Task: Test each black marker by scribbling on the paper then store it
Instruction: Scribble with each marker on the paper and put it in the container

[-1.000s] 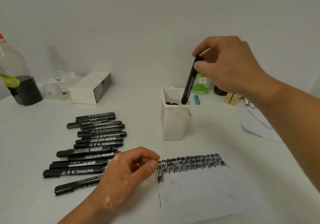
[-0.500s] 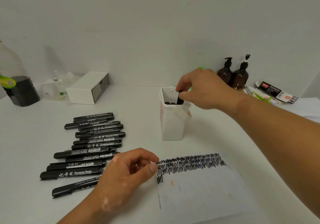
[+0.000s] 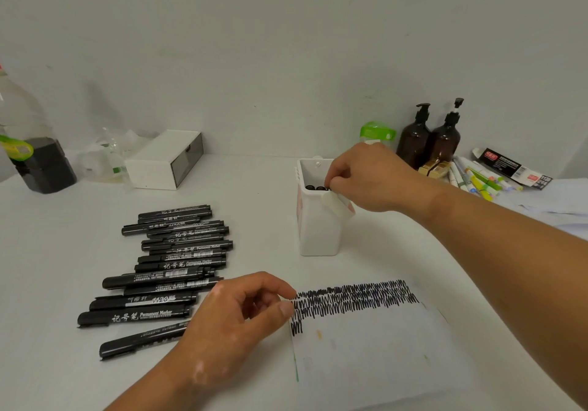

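Observation:
A white holder (image 3: 319, 229) stands mid-table with dark marker tops (image 3: 314, 187) showing inside. My right hand (image 3: 372, 178) is at its rim, fingertips pinched on the top of a black marker sunk in the holder; most of that marker is hidden. Several capped black markers (image 3: 178, 259) lie in a row on the left. The paper (image 3: 375, 347) lies in front, with bands of black scribble (image 3: 353, 297) along its top. My left hand (image 3: 232, 324) rests loosely curled at the paper's top-left corner, thumb tip on the edge, holding nothing.
A white box (image 3: 164, 160) and a large bottle with dark liquid (image 3: 30, 143) stand at the back left. Two brown pump bottles (image 3: 429, 138), a green-capped jar (image 3: 377, 132) and coloured pens (image 3: 477, 178) crowd the back right.
My right hand has lowered the black marker from above the holder down into it, until only its top remains at the fingertips. My left hand has stayed put on the paper's edge.

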